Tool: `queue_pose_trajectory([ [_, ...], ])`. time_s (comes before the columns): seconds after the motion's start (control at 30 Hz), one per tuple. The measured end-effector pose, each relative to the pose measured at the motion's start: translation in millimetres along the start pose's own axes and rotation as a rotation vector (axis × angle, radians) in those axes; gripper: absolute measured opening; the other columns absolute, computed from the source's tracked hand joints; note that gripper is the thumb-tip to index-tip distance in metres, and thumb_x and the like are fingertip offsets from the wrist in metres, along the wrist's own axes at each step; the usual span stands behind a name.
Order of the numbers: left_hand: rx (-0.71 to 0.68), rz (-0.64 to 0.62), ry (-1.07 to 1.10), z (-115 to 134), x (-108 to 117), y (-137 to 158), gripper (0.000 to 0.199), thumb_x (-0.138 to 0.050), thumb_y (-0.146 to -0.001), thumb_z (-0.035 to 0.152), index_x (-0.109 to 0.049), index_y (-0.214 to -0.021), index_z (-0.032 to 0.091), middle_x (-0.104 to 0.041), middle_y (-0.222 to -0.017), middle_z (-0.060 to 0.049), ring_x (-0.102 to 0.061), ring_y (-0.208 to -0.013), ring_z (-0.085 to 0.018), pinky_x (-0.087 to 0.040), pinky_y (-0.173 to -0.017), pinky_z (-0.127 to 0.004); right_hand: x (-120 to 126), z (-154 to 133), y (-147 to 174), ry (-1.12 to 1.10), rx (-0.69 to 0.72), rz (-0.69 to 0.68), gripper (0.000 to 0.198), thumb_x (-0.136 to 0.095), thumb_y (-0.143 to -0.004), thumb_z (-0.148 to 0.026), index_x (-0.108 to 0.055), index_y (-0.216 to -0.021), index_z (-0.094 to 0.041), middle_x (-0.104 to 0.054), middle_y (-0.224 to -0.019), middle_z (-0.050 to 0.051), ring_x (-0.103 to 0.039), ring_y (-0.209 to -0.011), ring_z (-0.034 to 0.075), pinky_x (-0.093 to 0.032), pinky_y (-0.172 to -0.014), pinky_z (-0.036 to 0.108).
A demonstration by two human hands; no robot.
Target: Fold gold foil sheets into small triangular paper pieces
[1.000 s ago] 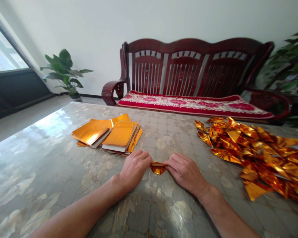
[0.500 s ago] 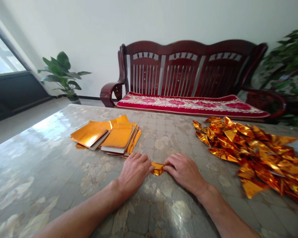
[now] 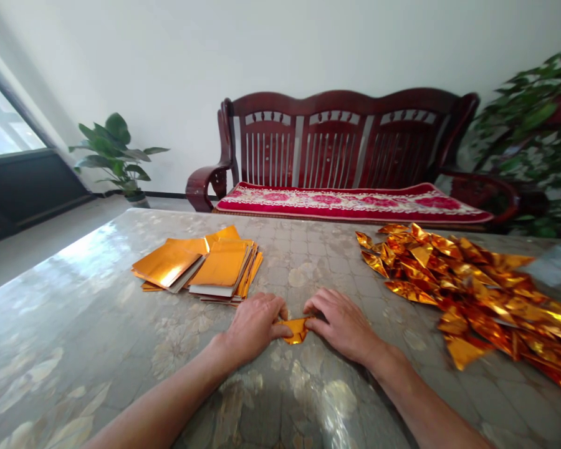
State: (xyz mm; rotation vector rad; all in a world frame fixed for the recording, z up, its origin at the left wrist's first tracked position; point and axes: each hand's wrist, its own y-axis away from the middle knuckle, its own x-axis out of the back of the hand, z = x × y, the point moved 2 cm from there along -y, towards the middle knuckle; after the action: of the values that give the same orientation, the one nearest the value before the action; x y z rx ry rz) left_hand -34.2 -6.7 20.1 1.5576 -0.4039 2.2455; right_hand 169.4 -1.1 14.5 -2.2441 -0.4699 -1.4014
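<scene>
A small folded piece of gold foil paper (image 3: 296,331) lies low over the table between my hands. My left hand (image 3: 258,323) has its thumb and fingers closed on the paper's left end. At the right end, the thumb and forefinger of my right hand (image 3: 340,324) pinch it. Just beyond my left hand rest stacks of flat gold foil paper (image 3: 219,265), some showing a pale underside. To the right spreads a heap of folded gold foil pieces (image 3: 467,280), pointed and shiny.
The table (image 3: 187,380) has a glossy flower-patterned cover. Behind it stands a dark red wooden bench (image 3: 334,140) with a red floral cushion (image 3: 327,201). A potted plant (image 3: 116,153) is at the left, leafy greenery (image 3: 537,137) at the right. Clear plastic (image 3: 554,265) lies by the heap.
The folded paper and both hands sit slightly lower in view. My left thumb now shows along the paper's near left edge, with the fingers lifted a little. The camera view has tilted slightly.
</scene>
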Motion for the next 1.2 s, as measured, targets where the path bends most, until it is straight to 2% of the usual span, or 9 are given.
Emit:
queue_pose_trajectory([
  [0.23, 0.029, -0.018, 0.022, 12.0, 0.1, 6.6, 0.019, -0.075, -0.075, 0.036, -0.063, -0.079, 0.021, -0.063, -0.086, -0.001, -0.059, -0.087, -0.019, -0.034, -0.069, -0.026, 2.4, -7.8, 1.7, -0.055, 0.061, -0.031, 0.013, -0.071, -0.080, -0.019, -0.059, -0.082, -0.022, -0.058, -0.091, -0.001, -0.050, -0.093, 0.017, -0.036, -0.081, 0.029],
  [0.33, 0.097, -0.057, 0.118, 14.9, -2.9, 9.8, 0.015, -0.073, -0.075, 0.031, -0.062, -0.077, 0.021, -0.064, -0.079, 0.001, -0.059, -0.078, -0.017, -0.030, -0.062, -0.025, 2.3, -8.3, 2.6, -0.092, 0.064, -0.026, 0.015, -0.070, -0.078, -0.015, -0.057, -0.079, -0.022, -0.058, -0.088, -0.002, -0.050, -0.089, 0.016, -0.036, -0.079, 0.029],
  [0.47, 0.122, -0.057, 0.248, 15.9, -7.6, 14.9, 0.010, -0.067, -0.076, 0.025, -0.058, -0.075, 0.020, -0.061, -0.069, 0.003, -0.054, -0.065, -0.013, -0.025, -0.055, -0.024, -1.5, -4.3, 2.2, -0.199, -0.031, -0.002, 0.017, -0.069, -0.073, -0.012, -0.059, -0.081, -0.022, -0.059, -0.081, -0.003, -0.052, -0.081, 0.015, -0.038, -0.073, 0.027],
  [0.6, 0.125, 0.024, 0.343, 14.8, -8.1, 18.0, 0.004, -0.060, -0.080, 0.021, -0.058, -0.082, 0.020, -0.057, -0.066, 0.005, -0.052, -0.062, -0.012, -0.029, -0.056, -0.023, -7.5, -2.9, 0.5, -0.475, -0.126, 0.091, 0.031, -0.064, -0.070, -0.008, -0.060, -0.096, -0.022, -0.059, -0.079, -0.004, -0.055, -0.076, 0.013, -0.042, -0.072, 0.025],
  [0.7, 0.091, 0.087, 0.349, 16.2, -5.5, 18.0, 0.013, -0.059, -0.084, 0.023, -0.061, -0.097, 0.022, -0.058, -0.072, 0.003, -0.054, -0.069, -0.014, -0.034, -0.063, -0.024, -10.2, -5.7, -0.9, -0.671, -0.131, 0.150, 0.035, -0.061, -0.071, -0.008, -0.058, -0.103, -0.022, -0.057, -0.074, -0.006, -0.055, -0.069, 0.011, -0.045, -0.070, 0.024],
  [0.77, 0.034, 0.105, 0.333, 18.7, -4.2, 17.0, 0.009, -0.057, -0.088, 0.026, -0.064, -0.092, 0.023, -0.058, -0.077, 0.002, -0.055, -0.074, -0.015, -0.036, -0.066, -0.024, -10.4, -7.6, -1.5, -0.737, -0.139, 0.178, 0.033, -0.061, -0.071, -0.008, -0.059, -0.101, -0.021, -0.057, -0.071, -0.007, -0.054, -0.065, 0.010, -0.045, -0.066, 0.023],
  [0.9, -0.004, 0.119, 0.334, 21.5, -5.3, 14.8, 0.025, -0.050, -0.094, 0.032, -0.062, -0.074, 0.021, -0.053, -0.076, 0.001, -0.054, -0.073, -0.014, -0.035, -0.066, -0.024, -8.0, -9.9, -1.6, -0.800, -0.161, 0.253, 0.025, -0.068, -0.071, -0.014, -0.063, -0.095, -0.020, -0.062, -0.072, -0.005, -0.056, -0.064, 0.010, -0.045, -0.064, 0.023],
  [1.2, -0.051, 0.181, 0.428, 12.4, -10.0, 13.5, 0.034, -0.043, -0.099, 0.030, -0.057, -0.070, 0.018, -0.049, -0.075, 0.000, -0.051, -0.072, -0.013, -0.036, -0.067, -0.024, -2.1, -15.3, -1.8, -0.772, -0.102, 0.299, 0.012, -0.072, -0.075, -0.025, -0.076, -0.086, -0.021, -0.071, -0.078, 0.001, -0.063, -0.072, 0.015, -0.051, -0.072, 0.027],
])
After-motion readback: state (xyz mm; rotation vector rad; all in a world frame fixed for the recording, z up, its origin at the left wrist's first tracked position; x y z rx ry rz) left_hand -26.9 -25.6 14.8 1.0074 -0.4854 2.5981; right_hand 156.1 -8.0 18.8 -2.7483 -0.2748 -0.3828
